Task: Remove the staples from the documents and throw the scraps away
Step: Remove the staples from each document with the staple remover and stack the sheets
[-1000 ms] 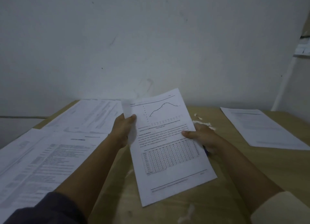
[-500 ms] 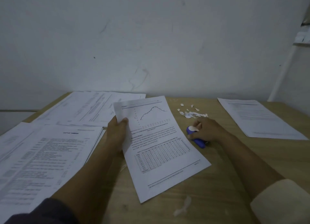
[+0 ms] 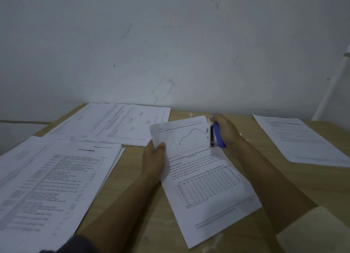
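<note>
While loose pages (image 3: 56, 177) cover the table's (image 3: 322, 186) left edge, the left hand (image 3: 154, 161) pinches the document (image 3: 204, 186) near its top left, thumb on top and fingers hidden beneath, probably to steady it. At its top right corner, the right hand (image 3: 227, 133) curls its fingers around a purple staple remover (image 3: 217, 137), seemingly ready to pry there. Another sheet (image 3: 303, 139) lies toward the right edge.

Office-like room: printed papers (image 3: 56, 177) spread over a wooden desk (image 3: 322, 186).

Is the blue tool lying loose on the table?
No, the right hand grips the blue tool at the top corner of the sheet held by the left hand.
</note>
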